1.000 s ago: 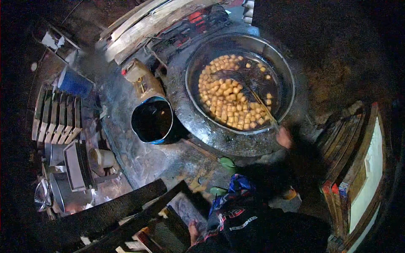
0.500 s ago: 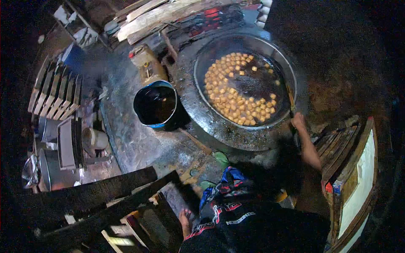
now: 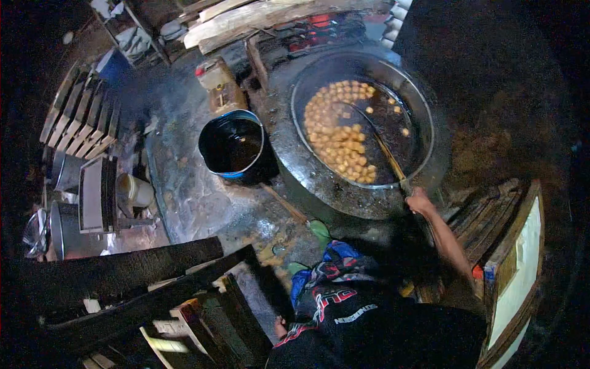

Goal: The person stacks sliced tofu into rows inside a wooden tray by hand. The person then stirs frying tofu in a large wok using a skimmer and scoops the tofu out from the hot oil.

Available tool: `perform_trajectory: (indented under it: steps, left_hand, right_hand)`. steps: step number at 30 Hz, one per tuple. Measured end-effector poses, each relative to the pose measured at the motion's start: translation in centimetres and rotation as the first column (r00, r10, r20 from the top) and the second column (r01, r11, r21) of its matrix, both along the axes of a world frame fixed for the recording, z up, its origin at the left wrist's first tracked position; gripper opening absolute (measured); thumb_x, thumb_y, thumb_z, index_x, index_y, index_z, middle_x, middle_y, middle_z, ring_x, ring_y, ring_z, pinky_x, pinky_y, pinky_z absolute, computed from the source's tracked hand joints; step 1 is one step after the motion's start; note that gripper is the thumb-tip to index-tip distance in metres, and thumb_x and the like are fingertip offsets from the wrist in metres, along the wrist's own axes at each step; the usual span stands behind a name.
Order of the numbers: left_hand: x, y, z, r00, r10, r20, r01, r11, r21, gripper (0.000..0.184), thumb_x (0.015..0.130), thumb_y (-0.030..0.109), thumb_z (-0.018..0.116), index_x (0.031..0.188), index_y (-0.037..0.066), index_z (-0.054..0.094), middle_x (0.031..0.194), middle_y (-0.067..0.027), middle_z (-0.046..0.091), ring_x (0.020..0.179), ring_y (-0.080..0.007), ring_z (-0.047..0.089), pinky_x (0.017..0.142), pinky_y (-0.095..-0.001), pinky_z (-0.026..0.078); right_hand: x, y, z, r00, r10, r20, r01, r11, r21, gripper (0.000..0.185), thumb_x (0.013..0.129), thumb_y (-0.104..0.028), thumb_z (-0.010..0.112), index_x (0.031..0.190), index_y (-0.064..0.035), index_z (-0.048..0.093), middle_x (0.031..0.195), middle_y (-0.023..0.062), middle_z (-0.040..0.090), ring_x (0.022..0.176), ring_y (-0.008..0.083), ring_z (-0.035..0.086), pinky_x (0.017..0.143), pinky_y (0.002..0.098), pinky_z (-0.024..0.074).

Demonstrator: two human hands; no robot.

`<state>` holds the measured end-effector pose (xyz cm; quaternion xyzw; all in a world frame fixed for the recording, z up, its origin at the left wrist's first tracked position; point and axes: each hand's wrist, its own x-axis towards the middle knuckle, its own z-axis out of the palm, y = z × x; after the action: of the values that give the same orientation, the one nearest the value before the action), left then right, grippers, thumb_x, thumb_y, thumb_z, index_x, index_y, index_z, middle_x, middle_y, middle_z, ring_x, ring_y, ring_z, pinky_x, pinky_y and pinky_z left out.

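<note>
My right hand (image 3: 420, 202) is closed around the end of a long-handled stirrer (image 3: 391, 161) at the near right rim of a wide round frying pan (image 3: 428, 141). The stirrer has a wooden-looking handle and a thin, dark, curved far end that reaches into the pan. Many golden-brown cubes (image 3: 335, 138) float in dark liquid, crowded along the left side, with a few loose ones at the right. Low beside my body hangs my left hand (image 3: 281, 327), near the wooden frames; its fingers are too small and hidden to read.
Left of the pan stands a black bucket (image 3: 230, 144) with dark liquid, and behind it a jerrycan (image 3: 216, 74). A stick (image 3: 283, 203) lies by my green footwear (image 3: 319, 232). Firewood (image 3: 246, 24) is stacked at the back. Wooden frames (image 3: 510, 258) stand at my right.
The stirrer has swung left from the pan's right edge across the liquid, and my right hand moved left and nearer. The cubes at the near right have shifted left. My left hand drew closer to my body.
</note>
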<state>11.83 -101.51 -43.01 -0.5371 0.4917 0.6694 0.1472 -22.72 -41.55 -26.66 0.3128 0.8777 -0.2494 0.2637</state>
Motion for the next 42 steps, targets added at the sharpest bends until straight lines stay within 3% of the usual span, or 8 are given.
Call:
perform_trajectory:
  steps: [6,14,17,18,26,34,37,42]
  left_hand:
    - [-8.5,-1.0,0.6,0.986,-0.031,-0.164,0.042,0.997,0.064,0.020,0.085,0.028,0.051,0.082,0.009,0.054,0.074,0.0002,0.052,0.069,-0.0117,0.048,0.064,-0.0273,0.041]
    - [-12.7,0.1,8.2,0.993,-0.018,-0.119,0.004,0.993,-0.116,0.028,0.085,0.033,0.051,0.098,0.009,0.050,0.083,0.0004,0.053,0.074,-0.0151,0.053,0.066,-0.0320,0.046]
    - [-6.5,-2.5,5.4,0.978,-0.009,-0.210,-0.011,0.996,-0.093,0.027,0.086,0.033,0.050,0.093,0.006,0.052,0.079,-0.0006,0.052,0.071,-0.0135,0.052,0.064,-0.0339,0.046]
    - [-2.9,-4.1,3.1,0.990,-0.077,-0.121,0.044,0.966,-0.254,0.026,0.086,0.030,0.051,0.087,0.004,0.054,0.077,-0.0015,0.053,0.069,-0.0121,0.050,0.066,-0.0308,0.045]
    - [-1.1,1.2,8.9,0.975,0.135,0.177,-0.089,0.965,-0.247,0.028,0.086,0.033,0.049,0.088,0.006,0.055,0.080,-0.0020,0.054,0.074,-0.0169,0.051,0.066,-0.0360,0.045]
    - [-11.2,3.2,13.8,0.988,-0.072,0.136,0.094,0.982,-0.162,0.028,0.086,0.036,0.049,0.091,0.009,0.055,0.086,-0.0018,0.055,0.084,-0.0220,0.053,0.067,-0.0418,0.045]
    - [-12.7,-0.2,8.2,0.984,-0.179,0.014,0.178,0.960,-0.217,0.026,0.086,0.036,0.050,0.099,0.014,0.052,0.091,-0.0007,0.054,0.091,-0.0225,0.053,0.064,-0.0446,0.046]
    - [-15.3,0.8,8.3,0.990,-0.124,0.066,0.133,0.976,-0.171,0.030,0.085,0.036,0.053,0.106,0.015,0.048,0.100,-0.0016,0.055,0.094,-0.0241,0.052,0.066,-0.0481,0.045]
  right_hand:
    - [1.1,0.4,3.6,0.928,-0.262,-0.266,0.139,0.903,-0.406,0.029,0.074,-0.005,0.051,0.102,0.0016,0.051,0.049,0.0027,0.044,0.037,0.0127,0.043,0.034,0.0302,0.0361]
    - [-7.9,9.6,-5.5,0.829,-0.383,-0.406,0.276,0.914,-0.297,0.015,0.071,-0.006,0.051,0.081,0.0051,0.052,0.053,0.0101,0.050,0.037,0.0180,0.047,0.034,0.0329,0.0386]
    - [-15.0,11.4,-10.8,0.823,-0.453,-0.342,0.387,0.889,-0.247,0.013,0.071,-0.008,0.054,0.073,0.0046,0.053,0.055,0.0141,0.054,0.039,0.0236,0.050,0.036,0.0351,0.0401]
    - [-17.0,11.6,-12.7,0.824,-0.465,-0.322,0.399,0.882,-0.251,0.014,0.071,-0.009,0.055,0.073,0.0047,0.054,0.057,0.0147,0.054,0.041,0.0240,0.050,0.038,0.0356,0.0405]
    - [-26.4,4.2,-19.3,0.929,-0.032,-0.370,0.075,0.992,0.104,0.022,0.074,-0.017,0.055,0.080,0.0049,0.056,0.074,0.0195,0.057,0.061,0.0274,0.055,0.054,0.0398,0.0434]
    - [-13.5,6.9,-14.9,0.637,0.380,-0.671,-0.104,0.905,0.413,0.031,0.077,-0.024,0.056,0.087,0.0051,0.059,0.091,0.0243,0.059,0.081,0.0308,0.059,0.070,0.0439,0.0464]
    - [-6.4,8.3,-10.2,0.780,0.298,-0.550,-0.145,0.942,0.303,0.028,0.076,-0.021,0.056,0.088,0.0044,0.058,0.091,0.0248,0.058,0.082,0.0330,0.058,0.070,0.0446,0.0462]
    - [-5.0,11.3,-6.8,0.893,0.205,-0.401,-0.080,0.948,0.308,0.025,0.075,-0.017,0.056,0.089,0.0033,0.057,0.090,0.0255,0.058,0.082,0.0367,0.057,0.071,0.0456,0.0459]
